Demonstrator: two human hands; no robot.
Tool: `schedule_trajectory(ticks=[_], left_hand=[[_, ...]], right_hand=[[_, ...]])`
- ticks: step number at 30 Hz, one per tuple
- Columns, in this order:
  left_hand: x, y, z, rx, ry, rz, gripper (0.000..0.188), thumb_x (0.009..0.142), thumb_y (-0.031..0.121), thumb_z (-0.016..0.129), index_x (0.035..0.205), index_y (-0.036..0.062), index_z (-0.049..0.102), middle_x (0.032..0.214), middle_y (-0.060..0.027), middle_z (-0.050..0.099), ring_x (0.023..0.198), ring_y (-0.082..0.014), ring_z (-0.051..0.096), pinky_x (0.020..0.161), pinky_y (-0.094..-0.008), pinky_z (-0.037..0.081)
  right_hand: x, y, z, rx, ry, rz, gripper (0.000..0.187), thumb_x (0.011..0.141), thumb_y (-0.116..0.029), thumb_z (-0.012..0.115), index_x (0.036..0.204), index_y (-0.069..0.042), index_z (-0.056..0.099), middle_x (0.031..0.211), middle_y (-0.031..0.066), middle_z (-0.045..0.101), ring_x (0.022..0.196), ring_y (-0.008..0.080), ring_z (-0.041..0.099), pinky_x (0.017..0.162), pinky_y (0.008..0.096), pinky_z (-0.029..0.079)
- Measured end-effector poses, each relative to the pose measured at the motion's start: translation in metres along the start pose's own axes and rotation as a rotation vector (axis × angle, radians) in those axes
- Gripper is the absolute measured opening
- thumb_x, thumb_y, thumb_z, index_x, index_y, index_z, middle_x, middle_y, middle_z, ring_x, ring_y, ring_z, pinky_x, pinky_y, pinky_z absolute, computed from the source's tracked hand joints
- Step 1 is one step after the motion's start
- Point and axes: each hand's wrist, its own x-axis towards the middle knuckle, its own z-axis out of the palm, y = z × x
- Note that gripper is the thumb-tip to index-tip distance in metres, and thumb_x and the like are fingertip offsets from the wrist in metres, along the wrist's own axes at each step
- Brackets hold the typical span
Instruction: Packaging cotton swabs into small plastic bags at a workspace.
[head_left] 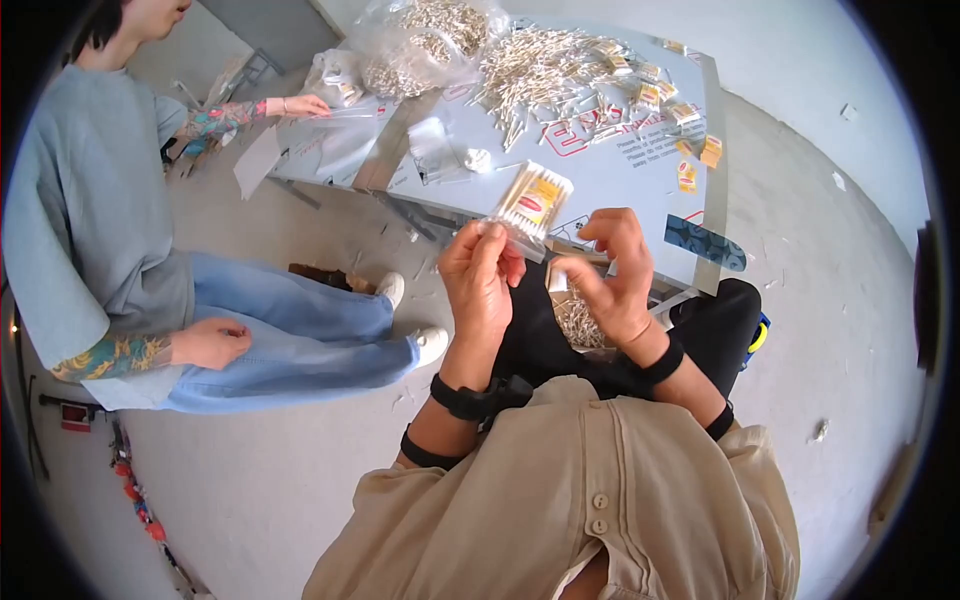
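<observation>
My left hand (pixel 482 278) pinches the lower end of a clear plastic bag of cotton swabs (pixel 520 195), in front of the table's near edge. White swabs stand side by side in the bag, with a yellow and red label card over them. To the right of the bag, my right hand (pixel 618 275) is raised with its fingers bent and apart, holding nothing. Below my hands, between my legs, a box of loose cotton swabs (pixel 578 322) partly shows.
On the table (pixel 450 175) lie a big pile of swabs (pixel 545 75), a clear sack of swabs (pixel 430 45), several yellow label cards (pixel 686 175) and a dark patterned strip (pixel 705 243). A co-worker (pixel 120 220) stands at the left, one hand (pixel 305 106) over the table.
</observation>
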Motion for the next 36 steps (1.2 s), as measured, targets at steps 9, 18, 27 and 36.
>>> schedule_trajectory(ticks=[9, 18, 27, 36], left_hand=[[0.010, -0.010, 0.009, 0.098, -0.030, 0.155, 0.017, 0.094, 0.017, 0.054, 0.085, 0.0022, 0.056, 0.070, -0.0065, 0.057, 0.057, -0.0149, 0.052, 0.050, -0.0255, 0.040], [0.015, 0.003, 0.006, 0.147, -0.094, -0.060, 0.025, 0.090, 0.023, 0.065, 0.083, -0.0012, 0.065, 0.072, -0.0033, 0.060, 0.057, -0.0081, 0.051, 0.050, -0.0219, 0.039], [0.011, -0.009, 0.013, 0.323, -0.032, -0.031, 0.017, 0.086, 0.013, 0.070, 0.092, -0.0012, 0.064, 0.077, -0.0015, 0.062, 0.064, -0.0055, 0.053, 0.056, -0.0192, 0.042], [0.029, -0.034, 0.020, 0.218, 0.157, 0.063, 0.012, 0.085, 0.004, 0.069, 0.091, -0.0037, 0.062, 0.081, -0.0017, 0.062, 0.071, -0.0050, 0.056, 0.067, -0.0194, 0.047]], right_hand=[[0.014, 0.002, 0.020, 1.372, 0.026, 1.119, 0.014, 0.088, -0.013, 0.067, 0.078, -0.004, 0.063, 0.068, 0.0004, 0.058, 0.059, 0.0057, 0.045, 0.054, 0.0199, 0.034], [-0.001, 0.007, 0.008, 1.126, -0.148, 1.006, 0.014, 0.086, -0.010, 0.069, 0.074, -0.004, 0.063, 0.064, -0.0019, 0.057, 0.058, 0.0030, 0.044, 0.051, 0.0190, 0.032], [-0.001, 0.020, 0.015, 1.222, -0.218, 1.116, 0.012, 0.086, -0.010, 0.069, 0.080, -0.001, 0.063, 0.068, -0.0021, 0.058, 0.060, 0.0033, 0.045, 0.053, 0.0188, 0.035], [-0.010, 0.038, 0.011, 1.002, -0.318, 0.992, 0.009, 0.082, -0.001, 0.069, 0.088, 0.003, 0.065, 0.073, 0.0002, 0.062, 0.067, 0.0053, 0.051, 0.060, 0.0214, 0.042]])
